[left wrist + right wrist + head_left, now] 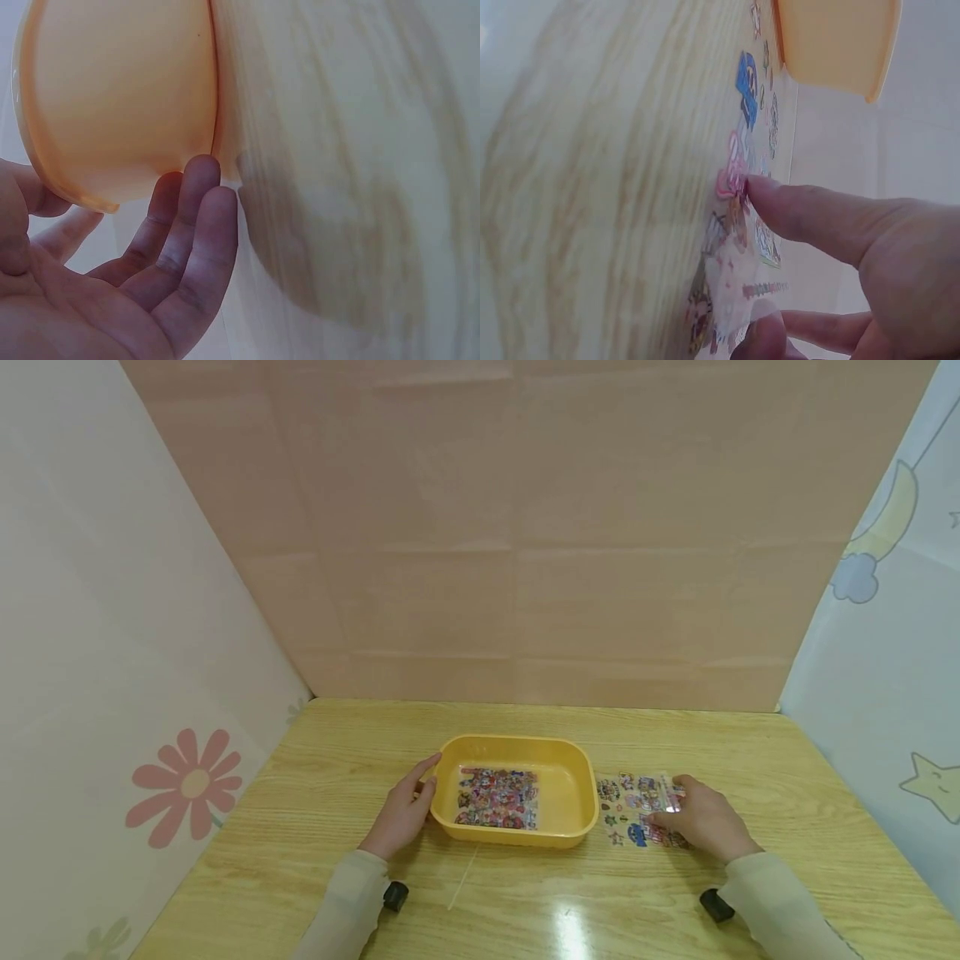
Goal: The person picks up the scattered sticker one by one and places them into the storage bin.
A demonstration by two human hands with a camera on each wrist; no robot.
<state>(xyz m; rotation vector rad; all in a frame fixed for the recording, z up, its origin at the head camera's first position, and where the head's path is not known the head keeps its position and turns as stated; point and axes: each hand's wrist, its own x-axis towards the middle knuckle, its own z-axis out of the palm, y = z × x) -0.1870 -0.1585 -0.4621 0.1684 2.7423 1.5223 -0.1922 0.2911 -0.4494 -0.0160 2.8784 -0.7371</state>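
Observation:
A yellow plastic tray [555, 835] stands on the table, with colourful clear sticker sheets [498, 797] lying inside on its left side. My left hand [405, 814] is at the tray's left end. In the left wrist view its fairly straight fingers [214, 232] touch the outer wall, and the thumb is by the rim. Right of the tray lies another clear sticker sheet [626, 810] with cartoon figures. My right hand [708, 818] pinches this sheet's right part between thumb and fingers. The right wrist view shows the thumb [810, 217] on the sheet, which bends slightly near the fingers.
The wood-grain table [480, 902] runs back to a plain tan backdrop [517, 610]. Patterned panels stand at the left [90, 652] and right [900, 693]. Dark wrist devices sit under both sleeves.

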